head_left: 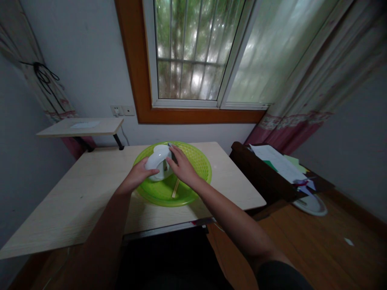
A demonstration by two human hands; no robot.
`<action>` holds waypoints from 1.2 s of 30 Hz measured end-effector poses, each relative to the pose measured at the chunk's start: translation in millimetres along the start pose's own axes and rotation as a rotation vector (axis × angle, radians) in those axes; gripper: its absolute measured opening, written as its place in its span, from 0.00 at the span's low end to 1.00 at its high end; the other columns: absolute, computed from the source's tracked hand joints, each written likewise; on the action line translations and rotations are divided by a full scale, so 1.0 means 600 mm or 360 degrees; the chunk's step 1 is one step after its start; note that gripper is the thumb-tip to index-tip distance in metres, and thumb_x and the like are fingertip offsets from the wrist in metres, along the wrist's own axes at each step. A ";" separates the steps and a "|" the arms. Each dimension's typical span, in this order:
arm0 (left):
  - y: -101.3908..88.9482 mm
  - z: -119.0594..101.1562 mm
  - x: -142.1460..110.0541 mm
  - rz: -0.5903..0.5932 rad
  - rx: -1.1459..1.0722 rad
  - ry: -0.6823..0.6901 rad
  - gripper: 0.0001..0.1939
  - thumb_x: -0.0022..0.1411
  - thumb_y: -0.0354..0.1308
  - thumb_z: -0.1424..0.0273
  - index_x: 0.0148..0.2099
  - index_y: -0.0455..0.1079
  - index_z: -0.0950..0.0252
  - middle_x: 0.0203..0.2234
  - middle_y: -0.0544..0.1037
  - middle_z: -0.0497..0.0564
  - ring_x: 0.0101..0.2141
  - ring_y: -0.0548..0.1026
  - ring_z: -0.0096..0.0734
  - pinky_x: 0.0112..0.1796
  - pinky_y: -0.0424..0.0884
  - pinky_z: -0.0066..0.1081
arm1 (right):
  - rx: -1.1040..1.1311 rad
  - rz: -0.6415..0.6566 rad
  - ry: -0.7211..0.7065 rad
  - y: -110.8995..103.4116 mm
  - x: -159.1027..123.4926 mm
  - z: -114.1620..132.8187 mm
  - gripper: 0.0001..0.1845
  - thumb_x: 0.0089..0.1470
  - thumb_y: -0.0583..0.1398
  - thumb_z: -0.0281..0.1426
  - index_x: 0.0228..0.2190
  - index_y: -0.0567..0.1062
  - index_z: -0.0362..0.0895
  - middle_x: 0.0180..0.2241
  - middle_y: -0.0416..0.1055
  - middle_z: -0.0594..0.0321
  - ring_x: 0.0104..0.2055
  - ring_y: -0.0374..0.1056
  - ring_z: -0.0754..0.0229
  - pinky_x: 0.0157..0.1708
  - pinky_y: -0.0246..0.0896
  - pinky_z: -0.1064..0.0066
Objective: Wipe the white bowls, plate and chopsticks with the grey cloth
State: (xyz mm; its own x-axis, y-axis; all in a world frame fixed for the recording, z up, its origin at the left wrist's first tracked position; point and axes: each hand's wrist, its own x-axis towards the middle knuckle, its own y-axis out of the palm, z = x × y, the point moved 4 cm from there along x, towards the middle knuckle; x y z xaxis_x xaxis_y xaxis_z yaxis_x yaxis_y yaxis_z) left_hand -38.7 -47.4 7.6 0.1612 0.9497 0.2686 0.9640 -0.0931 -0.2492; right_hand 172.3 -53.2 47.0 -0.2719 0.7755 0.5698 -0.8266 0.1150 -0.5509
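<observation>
We judged the handling of the bowl [156, 158] to be partway along: it was in our grip, tilted over the left part of the basket [198, 161], and not yet let go. Our left hand [139, 175] was closed on its left side, thumb along the near edge and fingers behind. Our right hand [184, 166] reached across to the other side, fingers bent near the rim; we could not tell how firmly it held anything, since its own back hid the grip. A small dark thing showed by its fingertips, too blurred for us to name.

As for what was done, the chopsticks [175, 188] lay inside the basket, slanting out from under our right wrist, apart from the bowl. More white ware [165, 172] showed just below the bowl and behind it, but we could not count the pieces or tell whether they were nested. Nor could we see into the bowl, so its contents stayed unknown to us. The near part of the basket's floor held nothing else that we could make out. The basket itself sat flat on the counter [99, 181], near its front edge.
</observation>
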 end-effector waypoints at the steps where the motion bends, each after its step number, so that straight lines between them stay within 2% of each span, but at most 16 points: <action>1: 0.001 0.000 -0.001 0.0018 -0.0003 -0.0037 0.34 0.48 0.73 0.59 0.56 0.74 0.67 0.49 0.81 0.60 0.46 0.79 0.54 0.49 0.75 0.50 | -0.0051 0.0020 -0.0073 0.003 -0.002 0.016 0.28 0.67 0.57 0.39 0.65 0.67 0.43 0.69 0.59 0.49 0.72 0.53 0.50 0.73 0.46 0.51; 3: 0.003 0.002 -0.002 0.0058 -0.0031 -0.0099 0.35 0.49 0.73 0.58 0.57 0.73 0.65 0.50 0.81 0.60 0.49 0.78 0.56 0.52 0.74 0.50 | -0.0162 0.0083 -0.0197 0.009 -0.005 0.046 0.28 0.68 0.56 0.37 0.65 0.66 0.43 0.70 0.58 0.50 0.74 0.48 0.48 0.73 0.44 0.49; 6: 0.003 0.006 0.000 0.0061 -0.0069 -0.0052 0.36 0.49 0.71 0.57 0.58 0.72 0.65 0.52 0.80 0.61 0.52 0.77 0.57 0.55 0.72 0.51 | -0.0313 0.0232 -0.0386 0.019 -0.012 0.084 0.27 0.68 0.56 0.37 0.64 0.68 0.39 0.69 0.60 0.50 0.75 0.45 0.47 0.74 0.43 0.49; 9: 0.001 0.009 0.003 0.0043 -0.0082 0.0021 0.36 0.48 0.71 0.57 0.58 0.72 0.65 0.55 0.78 0.62 0.55 0.75 0.57 0.57 0.70 0.53 | -0.0384 0.0330 -0.0515 0.023 -0.017 0.105 0.25 0.69 0.56 0.38 0.62 0.71 0.41 0.66 0.64 0.53 0.74 0.48 0.47 0.73 0.43 0.50; 11: 0.002 0.006 0.002 0.0041 -0.0116 0.0001 0.35 0.48 0.72 0.58 0.57 0.72 0.66 0.54 0.78 0.62 0.54 0.76 0.57 0.56 0.71 0.52 | -0.0376 0.0312 -0.0527 0.021 -0.018 0.105 0.23 0.69 0.55 0.37 0.60 0.73 0.44 0.67 0.63 0.54 0.73 0.50 0.49 0.73 0.46 0.50; 14: 0.004 -0.002 -0.002 0.0044 -0.0187 -0.0117 0.37 0.48 0.73 0.58 0.58 0.72 0.67 0.52 0.80 0.62 0.50 0.78 0.56 0.54 0.73 0.52 | -0.0316 0.0169 -0.0417 0.011 -0.014 0.085 0.20 0.68 0.56 0.36 0.58 0.75 0.48 0.70 0.56 0.54 0.72 0.52 0.48 0.71 0.47 0.48; 16: 0.004 -0.007 -0.004 0.0042 -0.0228 -0.0142 0.39 0.47 0.74 0.59 0.60 0.71 0.67 0.51 0.80 0.62 0.49 0.79 0.55 0.53 0.74 0.51 | -0.0252 0.0064 -0.0296 0.003 -0.009 0.060 0.20 0.67 0.58 0.36 0.58 0.74 0.49 0.70 0.56 0.53 0.72 0.51 0.47 0.71 0.46 0.46; 18: 0.003 -0.007 -0.005 0.0039 -0.0256 -0.0148 0.41 0.47 0.74 0.59 0.61 0.70 0.67 0.52 0.80 0.62 0.50 0.79 0.55 0.52 0.75 0.51 | -0.0159 0.0002 -0.0159 -0.003 -0.004 0.028 0.22 0.65 0.60 0.36 0.59 0.71 0.47 0.68 0.59 0.49 0.71 0.52 0.46 0.70 0.47 0.45; 20: 0.002 -0.004 -0.005 0.0043 -0.0284 -0.0167 0.42 0.47 0.74 0.60 0.63 0.69 0.67 0.52 0.80 0.62 0.50 0.80 0.56 0.51 0.75 0.51 | -0.0023 -0.0024 -0.0001 -0.009 0.000 -0.008 0.27 0.61 0.63 0.36 0.60 0.69 0.45 0.66 0.63 0.47 0.68 0.57 0.46 0.68 0.50 0.45; 23: 0.003 -0.003 -0.006 0.0074 -0.0373 -0.0178 0.44 0.47 0.75 0.61 0.65 0.67 0.67 0.53 0.80 0.62 0.50 0.80 0.57 0.51 0.76 0.51 | 0.0243 0.0046 0.0335 -0.014 0.000 -0.061 0.36 0.53 0.69 0.37 0.60 0.65 0.45 0.60 0.69 0.50 0.60 0.67 0.49 0.63 0.60 0.50; 26: 0.004 -0.010 -0.009 0.0090 -0.0455 -0.0144 0.43 0.48 0.75 0.62 0.65 0.66 0.67 0.55 0.78 0.63 0.52 0.78 0.57 0.52 0.76 0.50 | 0.0400 0.0129 0.0608 -0.017 -0.007 -0.092 0.37 0.50 0.71 0.42 0.57 0.67 0.45 0.54 0.74 0.54 0.54 0.71 0.50 0.59 0.65 0.52; 31: 0.004 -0.016 -0.011 0.0052 -0.0483 -0.0121 0.41 0.50 0.74 0.62 0.63 0.64 0.66 0.56 0.77 0.62 0.55 0.77 0.56 0.54 0.75 0.49 | 0.0478 0.0122 0.0660 -0.024 -0.012 -0.096 0.33 0.48 0.72 0.45 0.51 0.72 0.45 0.50 0.76 0.56 0.50 0.73 0.51 0.54 0.68 0.54; 36: 0.009 -0.016 -0.007 0.0142 -0.0408 -0.0109 0.39 0.51 0.73 0.60 0.62 0.65 0.65 0.56 0.76 0.62 0.54 0.76 0.55 0.54 0.74 0.47 | 0.0421 0.0063 0.0618 -0.039 -0.006 -0.094 0.35 0.45 0.73 0.41 0.52 0.72 0.46 0.49 0.76 0.58 0.49 0.73 0.52 0.53 0.67 0.56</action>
State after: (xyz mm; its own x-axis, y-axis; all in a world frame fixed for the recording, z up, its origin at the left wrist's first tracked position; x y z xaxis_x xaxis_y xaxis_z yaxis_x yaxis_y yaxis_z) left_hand -31.8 -54.5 14.1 0.2415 0.9516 0.1902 0.9701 -0.2415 -0.0234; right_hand 220.1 -23.6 23.5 -0.1432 0.9567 0.2535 -0.9303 -0.0427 -0.3643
